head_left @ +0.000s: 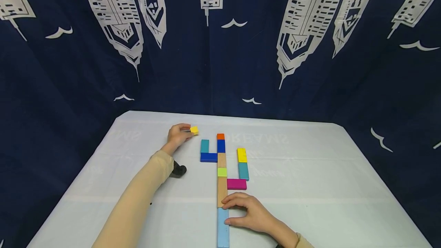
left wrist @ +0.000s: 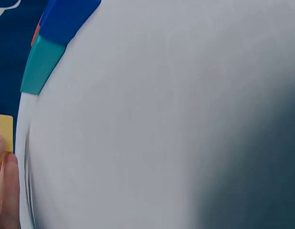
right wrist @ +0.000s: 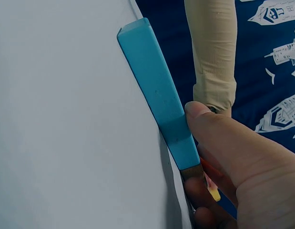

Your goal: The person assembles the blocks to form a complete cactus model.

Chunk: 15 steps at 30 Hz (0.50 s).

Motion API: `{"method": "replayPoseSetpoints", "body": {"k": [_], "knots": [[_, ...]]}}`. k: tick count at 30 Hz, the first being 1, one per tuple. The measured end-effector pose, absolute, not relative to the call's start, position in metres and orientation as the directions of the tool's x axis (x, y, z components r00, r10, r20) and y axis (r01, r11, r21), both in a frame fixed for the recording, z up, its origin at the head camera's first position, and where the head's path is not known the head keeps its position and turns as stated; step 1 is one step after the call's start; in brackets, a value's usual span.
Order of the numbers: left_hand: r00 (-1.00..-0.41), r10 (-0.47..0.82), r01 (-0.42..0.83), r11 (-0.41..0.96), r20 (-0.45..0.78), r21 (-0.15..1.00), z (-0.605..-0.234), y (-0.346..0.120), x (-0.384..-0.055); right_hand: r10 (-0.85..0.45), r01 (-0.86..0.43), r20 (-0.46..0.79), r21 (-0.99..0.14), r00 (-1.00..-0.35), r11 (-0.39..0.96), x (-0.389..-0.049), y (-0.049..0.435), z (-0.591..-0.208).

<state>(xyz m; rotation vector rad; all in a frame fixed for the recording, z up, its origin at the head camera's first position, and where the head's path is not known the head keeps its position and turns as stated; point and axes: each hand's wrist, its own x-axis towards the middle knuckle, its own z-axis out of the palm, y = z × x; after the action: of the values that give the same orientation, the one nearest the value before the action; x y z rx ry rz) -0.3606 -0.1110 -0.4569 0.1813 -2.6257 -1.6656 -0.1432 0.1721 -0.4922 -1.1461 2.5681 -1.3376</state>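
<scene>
At the far left of the table, my left hand (head_left: 177, 134) pinches a small yellow block (head_left: 194, 130) between thumb and fingers. The left wrist view shows this yellow block (left wrist: 4, 132) at its left edge. My right hand (head_left: 253, 212) rests at the near end of a column of blocks. Its thumb touches the side of the light blue block (head_left: 223, 229), and its fingertips lie on the long wooden block (head_left: 222, 191). Farther up stand a lime green block (head_left: 222, 172), another wooden block (head_left: 222, 160), a dark blue block (head_left: 221, 146) and an orange block (head_left: 221, 136).
Left of the column, a teal block (head_left: 204, 146) meets a blue block (head_left: 208, 157). On the right, a magenta block (head_left: 236, 184) adjoins it, with a teal block (head_left: 243, 171) and a yellow block (head_left: 242, 155) beyond. A dark blue curtain (head_left: 227, 72) hangs behind the white table (head_left: 310, 179).
</scene>
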Motion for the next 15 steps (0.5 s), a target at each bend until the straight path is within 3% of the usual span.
{"method": "replayPoseSetpoints", "body": {"k": [15], "knots": [[-0.997,0.041,-0.038,0.421,-0.061,0.906,-0.454,-0.092,-0.36,-0.622,-0.613,0.315,-0.709,-0.717,0.348,-0.143,0.172,-0.491]]}}
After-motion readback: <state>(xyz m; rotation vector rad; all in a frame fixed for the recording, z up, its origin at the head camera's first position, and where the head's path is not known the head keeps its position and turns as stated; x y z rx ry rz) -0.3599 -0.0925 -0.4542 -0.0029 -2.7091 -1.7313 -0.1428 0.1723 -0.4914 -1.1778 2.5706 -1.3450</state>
